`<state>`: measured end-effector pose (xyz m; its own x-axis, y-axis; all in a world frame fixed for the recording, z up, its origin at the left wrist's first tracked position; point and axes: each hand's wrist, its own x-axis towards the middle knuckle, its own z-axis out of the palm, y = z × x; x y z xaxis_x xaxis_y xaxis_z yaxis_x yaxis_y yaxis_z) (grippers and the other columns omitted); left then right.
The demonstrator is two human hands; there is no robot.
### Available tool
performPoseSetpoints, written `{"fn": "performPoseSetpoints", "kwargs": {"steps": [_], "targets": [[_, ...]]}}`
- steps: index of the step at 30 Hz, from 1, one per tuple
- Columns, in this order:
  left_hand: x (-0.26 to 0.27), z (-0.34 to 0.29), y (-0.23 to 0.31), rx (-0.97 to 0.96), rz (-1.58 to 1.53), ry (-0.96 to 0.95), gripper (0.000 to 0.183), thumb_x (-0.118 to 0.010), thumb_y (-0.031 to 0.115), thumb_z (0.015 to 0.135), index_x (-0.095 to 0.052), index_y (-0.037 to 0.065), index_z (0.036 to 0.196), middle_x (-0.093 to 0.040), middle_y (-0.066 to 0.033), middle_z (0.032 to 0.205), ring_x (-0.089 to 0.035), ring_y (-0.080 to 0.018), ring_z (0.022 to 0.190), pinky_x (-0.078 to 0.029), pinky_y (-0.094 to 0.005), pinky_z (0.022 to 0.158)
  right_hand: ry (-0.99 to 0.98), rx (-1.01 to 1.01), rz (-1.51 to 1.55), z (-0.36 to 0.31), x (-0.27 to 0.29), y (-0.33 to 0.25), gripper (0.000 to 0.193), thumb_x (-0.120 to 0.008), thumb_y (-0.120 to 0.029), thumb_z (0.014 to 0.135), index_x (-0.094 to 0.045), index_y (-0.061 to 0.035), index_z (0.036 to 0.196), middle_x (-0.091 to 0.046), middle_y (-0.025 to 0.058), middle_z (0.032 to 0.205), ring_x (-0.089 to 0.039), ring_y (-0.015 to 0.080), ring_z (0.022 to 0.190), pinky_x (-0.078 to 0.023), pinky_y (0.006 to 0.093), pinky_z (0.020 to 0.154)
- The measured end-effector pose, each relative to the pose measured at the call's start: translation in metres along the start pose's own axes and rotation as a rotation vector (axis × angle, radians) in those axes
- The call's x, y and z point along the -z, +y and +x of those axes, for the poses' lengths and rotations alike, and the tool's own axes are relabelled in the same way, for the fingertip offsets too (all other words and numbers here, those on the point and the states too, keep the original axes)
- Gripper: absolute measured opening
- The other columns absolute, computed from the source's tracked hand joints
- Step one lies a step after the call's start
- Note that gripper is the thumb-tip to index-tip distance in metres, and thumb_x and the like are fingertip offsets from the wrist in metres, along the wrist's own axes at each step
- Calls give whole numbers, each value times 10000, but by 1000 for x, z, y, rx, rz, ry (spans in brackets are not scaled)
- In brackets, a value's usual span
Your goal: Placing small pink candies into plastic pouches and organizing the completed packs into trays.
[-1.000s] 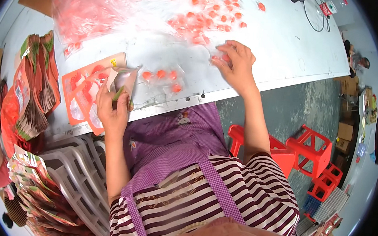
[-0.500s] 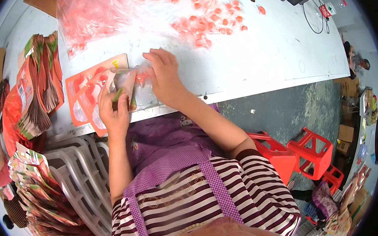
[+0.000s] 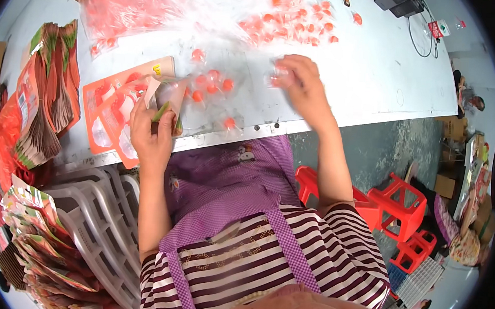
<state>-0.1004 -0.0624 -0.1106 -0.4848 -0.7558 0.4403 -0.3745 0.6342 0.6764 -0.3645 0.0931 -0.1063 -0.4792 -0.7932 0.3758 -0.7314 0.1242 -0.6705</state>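
My left hand [image 3: 152, 128] grips a printed pouch [image 3: 169, 95] by its side, and the pouch's mouth gapes toward the right. Beneath it lie more flat orange-and-cream pouches [image 3: 108, 98] near the table's front edge. My right hand [image 3: 306, 92] hovers over the table to the right, slightly blurred, its fingers pinching a few small red balls in clear wrappers [image 3: 279, 75]. Between the two hands several loose wrapped red balls [image 3: 212, 83] are scattered on the white tabletop. How many are in my right fingers is hidden by blur.
A large clear bag of wrapped red balls [image 3: 134, 7] and a loose spread of them [image 3: 298, 24] cover the table's far side. Bundled pouches [image 3: 52, 92] lie at the left, above grey plastic crates [image 3: 88, 217]. Red stools [image 3: 397, 204] stand at the right.
My right hand has swung rightward, away from the pouch, and now pinches wrapped red balls. Several wrapped balls now show on the table beside the pouch. My left hand keeps its hold.
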Motion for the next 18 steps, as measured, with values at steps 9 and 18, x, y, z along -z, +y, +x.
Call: {"fn": "performPoseSetpoints", "kwargs": {"steps": [9,18], "targets": [[-1,-1,-1,5,-25,-11,177,-677,118,779,-555,-4,818,-552,-238,1157,-506,-338,1069,-399,-403,880,10,-119,107,32,6,13,232,-480,-93,910,-578,-52,1116,-588,53,1084,-527,163,987,-407,270,865],[-1,-2,-4,-1,-19,-1,168,-678,99,772,-555,-8,815,-556,-245,1144,-509,-346,1069,-394,-408,893,-163,109,-350,50,-7,12,303,-538,-32,834,-585,-77,1130,-563,117,1169,-503,300,1042,-395,368,916]]}}
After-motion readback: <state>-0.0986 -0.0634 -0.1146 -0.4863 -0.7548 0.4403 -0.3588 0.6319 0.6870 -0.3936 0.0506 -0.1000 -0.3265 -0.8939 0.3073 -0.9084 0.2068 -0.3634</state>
